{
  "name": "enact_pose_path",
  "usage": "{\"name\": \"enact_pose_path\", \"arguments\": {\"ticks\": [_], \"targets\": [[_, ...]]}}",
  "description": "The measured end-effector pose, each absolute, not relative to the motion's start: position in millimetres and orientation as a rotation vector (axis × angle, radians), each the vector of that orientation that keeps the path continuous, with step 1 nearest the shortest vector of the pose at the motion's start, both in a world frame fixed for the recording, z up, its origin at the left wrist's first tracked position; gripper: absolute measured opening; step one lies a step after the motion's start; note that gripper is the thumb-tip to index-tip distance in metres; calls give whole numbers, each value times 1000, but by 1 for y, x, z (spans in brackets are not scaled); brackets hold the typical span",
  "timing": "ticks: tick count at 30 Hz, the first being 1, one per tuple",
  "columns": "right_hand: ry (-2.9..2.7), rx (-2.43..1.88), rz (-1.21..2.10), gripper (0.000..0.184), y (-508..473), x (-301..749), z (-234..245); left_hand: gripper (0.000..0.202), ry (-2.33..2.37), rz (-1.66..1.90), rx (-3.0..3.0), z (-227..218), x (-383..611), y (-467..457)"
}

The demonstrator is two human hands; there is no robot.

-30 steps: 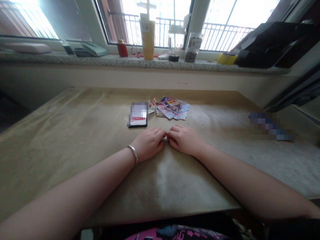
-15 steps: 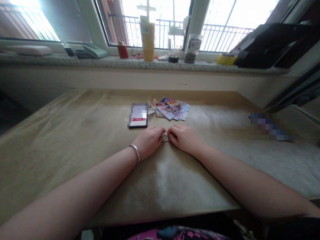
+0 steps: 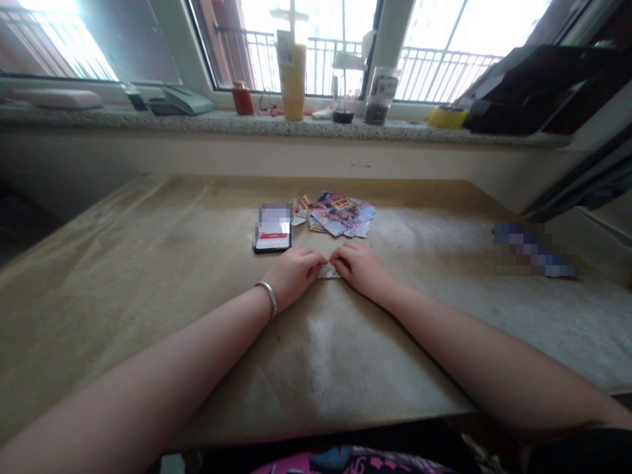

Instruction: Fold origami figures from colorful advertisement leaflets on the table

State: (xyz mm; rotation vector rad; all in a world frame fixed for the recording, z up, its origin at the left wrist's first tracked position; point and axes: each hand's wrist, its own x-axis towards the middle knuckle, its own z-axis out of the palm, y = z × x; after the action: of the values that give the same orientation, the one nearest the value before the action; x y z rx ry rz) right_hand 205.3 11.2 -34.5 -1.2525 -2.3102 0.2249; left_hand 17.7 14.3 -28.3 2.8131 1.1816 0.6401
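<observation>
A small whitish piece of paper (image 3: 328, 271) with faint print lies on the table between my hands, mostly hidden under my fingers. My left hand (image 3: 296, 275), with a silver bangle at the wrist, is closed on its left end. From the right, my right hand (image 3: 363, 271) pinches the paper's upper edge, fingertips close to those of the left. Just beyond stand a fanned pile of colourful printed paper sheets (image 3: 343, 216) and a small folded red-and-white paper piece (image 3: 301, 210). A phone (image 3: 273, 227) with a lit, blurred screen lies past my left hand.
A blurred blue item (image 3: 536, 251) rests at the table's right side. Along the granite windowsill (image 3: 316, 129) stand a red-capped bottle (image 3: 242, 99), a tall yellow container (image 3: 293, 82), clear jars (image 3: 381, 97), yellow tape (image 3: 447, 118) and a black bag (image 3: 528, 92). The table's front edge is near my body.
Both hands have shifted slightly, with the fingertips drawn closer together at the paper's upper edge. More of the paper's lower edge shows between them.
</observation>
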Motion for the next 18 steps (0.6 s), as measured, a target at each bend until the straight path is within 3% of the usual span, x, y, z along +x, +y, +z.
{"name": "enact_pose_path", "arguments": {"ticks": [18], "targets": [[-2345,-1260,198,15,13,212,-35,6,1180,630,2700,-30,18,19]]}}
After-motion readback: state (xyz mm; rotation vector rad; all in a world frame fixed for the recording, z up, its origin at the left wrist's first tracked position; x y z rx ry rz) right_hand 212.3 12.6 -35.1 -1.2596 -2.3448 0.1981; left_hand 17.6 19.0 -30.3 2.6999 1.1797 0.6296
